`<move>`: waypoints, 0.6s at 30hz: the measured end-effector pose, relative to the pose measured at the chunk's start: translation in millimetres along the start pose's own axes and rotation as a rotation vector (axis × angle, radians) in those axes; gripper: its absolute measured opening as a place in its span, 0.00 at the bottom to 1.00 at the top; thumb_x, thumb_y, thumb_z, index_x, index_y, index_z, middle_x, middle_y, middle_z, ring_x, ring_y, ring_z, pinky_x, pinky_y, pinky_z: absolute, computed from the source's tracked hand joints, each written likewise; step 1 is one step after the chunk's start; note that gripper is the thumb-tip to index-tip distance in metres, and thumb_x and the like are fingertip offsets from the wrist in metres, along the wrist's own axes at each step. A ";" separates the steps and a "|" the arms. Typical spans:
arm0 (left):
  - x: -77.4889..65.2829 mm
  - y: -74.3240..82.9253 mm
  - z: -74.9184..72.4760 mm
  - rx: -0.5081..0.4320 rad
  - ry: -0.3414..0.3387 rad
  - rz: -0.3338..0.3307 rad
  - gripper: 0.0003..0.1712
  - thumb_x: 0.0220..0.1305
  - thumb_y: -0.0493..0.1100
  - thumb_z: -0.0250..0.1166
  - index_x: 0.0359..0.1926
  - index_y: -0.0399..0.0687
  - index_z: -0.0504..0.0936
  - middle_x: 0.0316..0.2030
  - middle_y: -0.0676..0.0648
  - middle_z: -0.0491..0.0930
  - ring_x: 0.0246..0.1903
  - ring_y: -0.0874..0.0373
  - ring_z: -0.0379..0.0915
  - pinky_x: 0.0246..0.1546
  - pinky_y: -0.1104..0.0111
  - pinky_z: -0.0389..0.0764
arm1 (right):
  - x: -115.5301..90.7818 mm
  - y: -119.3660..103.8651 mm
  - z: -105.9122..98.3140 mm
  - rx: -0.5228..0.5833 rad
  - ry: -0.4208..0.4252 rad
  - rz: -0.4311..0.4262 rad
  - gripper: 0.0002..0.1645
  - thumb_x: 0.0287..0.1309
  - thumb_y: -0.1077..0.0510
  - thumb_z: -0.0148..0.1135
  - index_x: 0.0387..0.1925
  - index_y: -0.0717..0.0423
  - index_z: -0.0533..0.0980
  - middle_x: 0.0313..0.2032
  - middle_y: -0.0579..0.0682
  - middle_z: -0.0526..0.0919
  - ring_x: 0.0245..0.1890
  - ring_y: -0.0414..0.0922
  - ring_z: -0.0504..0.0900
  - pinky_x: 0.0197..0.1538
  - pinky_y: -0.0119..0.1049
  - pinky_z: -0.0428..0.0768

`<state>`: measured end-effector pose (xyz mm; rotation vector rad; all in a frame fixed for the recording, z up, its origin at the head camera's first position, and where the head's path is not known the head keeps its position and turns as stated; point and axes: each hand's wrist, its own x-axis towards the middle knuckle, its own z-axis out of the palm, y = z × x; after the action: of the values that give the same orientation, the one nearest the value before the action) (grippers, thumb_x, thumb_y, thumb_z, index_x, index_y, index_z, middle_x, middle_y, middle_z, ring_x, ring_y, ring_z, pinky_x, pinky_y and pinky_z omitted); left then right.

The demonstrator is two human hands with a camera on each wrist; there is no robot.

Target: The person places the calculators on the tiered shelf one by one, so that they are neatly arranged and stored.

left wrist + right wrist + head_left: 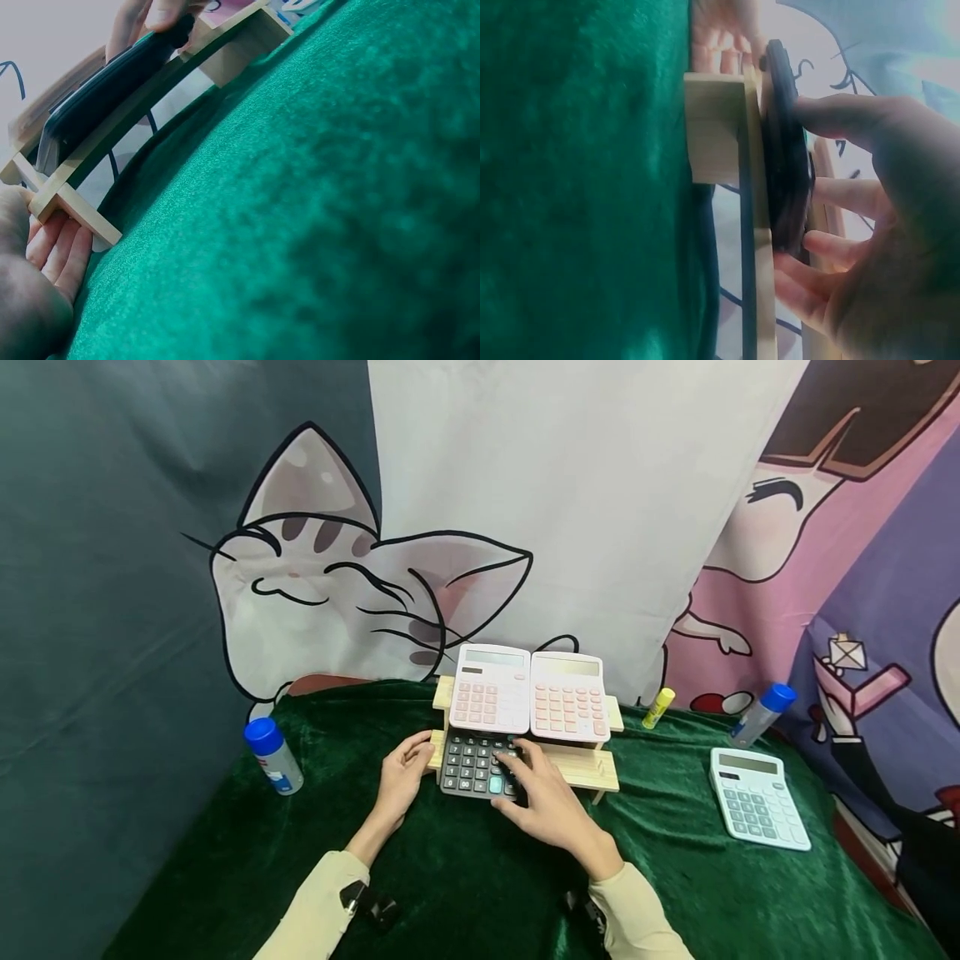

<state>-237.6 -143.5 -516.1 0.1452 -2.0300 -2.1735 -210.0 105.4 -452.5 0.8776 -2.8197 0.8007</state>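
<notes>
A black calculator [471,768] lies tilted on the lower step of a light wooden two-step stand [581,767]. My right hand [546,797] holds it at its right side, fingers over the keys and edge, thumb near its front; the right wrist view shows this black calculator [784,150] edge-on. With thumb above and fingers beneath, my left hand [401,777] grips the left end of the lower step, as the left wrist view shows at the wooden end [56,196]. Two calculators, one white with pink keys [491,689] and one pink [568,697], lean side by side on the upper step.
On the green cloth [465,885], a blue-capped bottle [276,758] stands at left. To the right are a yellow glue stick [658,708], another blue-capped bottle [761,717] and a white calculator [759,799]. A printed cloth backdrop [585,502] hangs behind the stand.
</notes>
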 end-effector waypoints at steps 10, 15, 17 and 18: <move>-3.1 -0.9 -0.7 0.002 0.003 -0.026 0.20 0.73 0.41 0.59 0.62 0.41 0.76 0.54 0.36 0.81 0.43 0.66 0.80 0.40 0.75 0.83 | -19.7 22.9 -42.7 0.125 0.136 -0.044 0.15 0.63 0.52 0.67 0.50 0.51 0.83 0.54 0.46 0.82 0.54 0.43 0.80 0.59 0.43 0.79; -2.4 -0.9 -0.6 0.002 -0.008 -0.020 0.20 0.74 0.41 0.58 0.63 0.41 0.76 0.54 0.36 0.81 0.43 0.67 0.79 0.41 0.75 0.83 | -45.8 64.3 -77.2 0.177 0.415 -0.063 0.08 0.61 0.67 0.66 0.38 0.52 0.84 0.37 0.47 0.87 0.36 0.33 0.81 0.44 0.23 0.76; -1.5 0.3 -1.0 0.000 -0.007 -0.017 0.20 0.74 0.41 0.58 0.63 0.42 0.76 0.54 0.36 0.81 0.43 0.67 0.79 0.41 0.75 0.83 | -57.6 85.1 -89.0 0.176 0.518 -0.018 0.09 0.60 0.70 0.65 0.37 0.55 0.84 0.35 0.50 0.86 0.34 0.30 0.79 0.42 0.19 0.74; -1.0 0.7 -1.3 -0.003 -0.007 -0.017 0.20 0.73 0.41 0.59 0.63 0.41 0.76 0.54 0.36 0.81 0.43 0.66 0.80 0.41 0.76 0.83 | -64.1 95.3 -93.8 0.176 0.570 0.030 0.08 0.60 0.70 0.65 0.37 0.56 0.84 0.34 0.49 0.86 0.36 0.30 0.78 0.42 0.18 0.72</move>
<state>-236.3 -144.7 -515.5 0.1550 -2.0361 -2.1897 -216.0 251.8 -430.0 0.5133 -2.2918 1.1077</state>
